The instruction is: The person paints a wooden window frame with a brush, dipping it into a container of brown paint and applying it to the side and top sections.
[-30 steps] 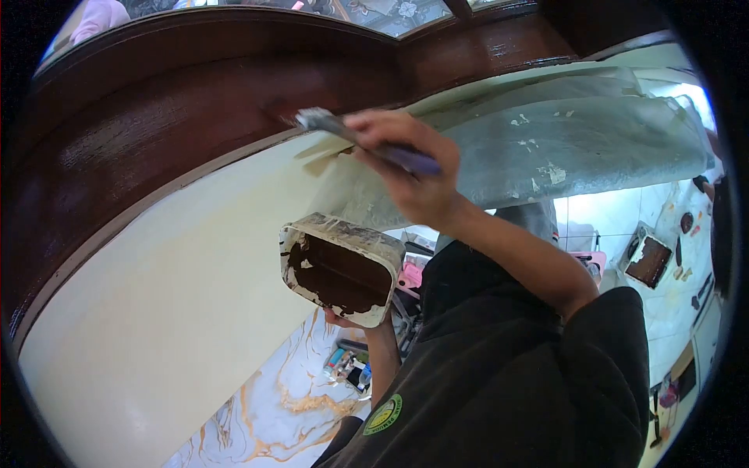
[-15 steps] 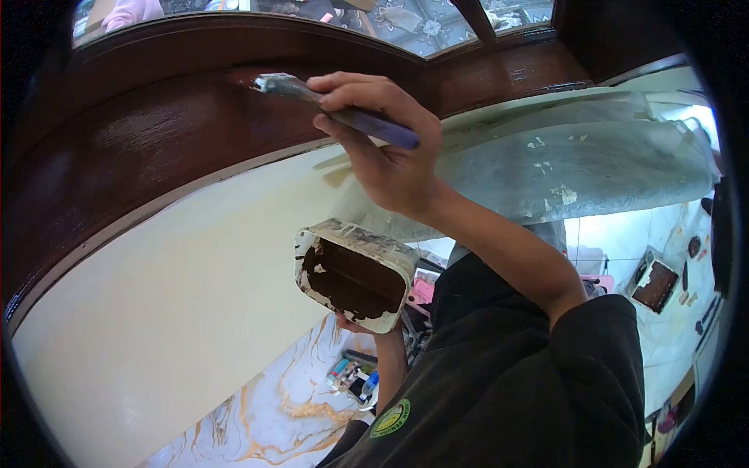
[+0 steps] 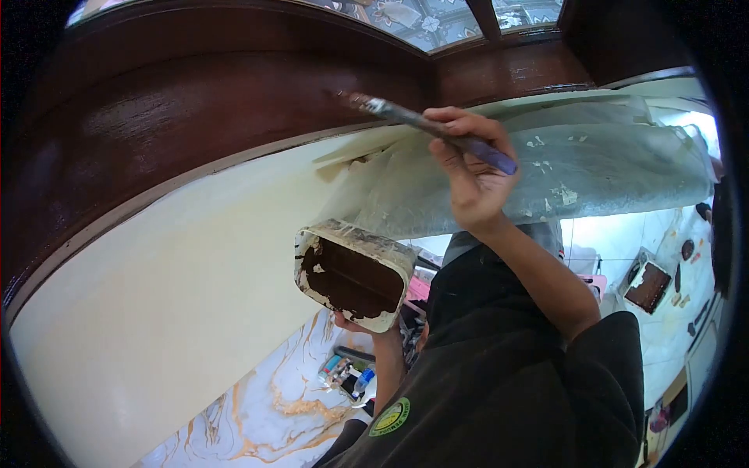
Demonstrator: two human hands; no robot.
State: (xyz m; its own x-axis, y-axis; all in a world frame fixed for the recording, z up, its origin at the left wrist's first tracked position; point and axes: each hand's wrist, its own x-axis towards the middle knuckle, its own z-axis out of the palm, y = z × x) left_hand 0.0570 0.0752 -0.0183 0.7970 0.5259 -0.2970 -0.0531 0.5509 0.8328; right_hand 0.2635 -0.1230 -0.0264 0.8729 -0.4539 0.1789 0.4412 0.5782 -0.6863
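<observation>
My right hand [image 3: 482, 175] is closed round the purple handle of a paintbrush [image 3: 406, 115], its bristles stained brown. The bristle end overlaps the lower part of a glossy dark reddish-brown wooden frame [image 3: 234, 97]. Lower down, my left hand [image 3: 359, 323] supports a rectangular plastic paint tub [image 3: 382, 240] from beneath, most of its fingers hidden. Dark brown paint [image 3: 351, 285] coats the inside of the tilted tub, with ragged drips along its pale rim.
Below the frame runs a cream wall [image 3: 156, 273]. A paint-flecked plastic sheet [image 3: 562, 168] drapes over something to the right. On the tiled floor stands a second tub [image 3: 649, 287] with brown contents. A tray of small items [image 3: 351, 374] sits by the marbled surface [image 3: 257, 413].
My right hand and the paintbrush have moved right and slightly down, bristles shifting along the wooden frame. My left hand and the tub stay nearly in place. The view has tilted slightly.
</observation>
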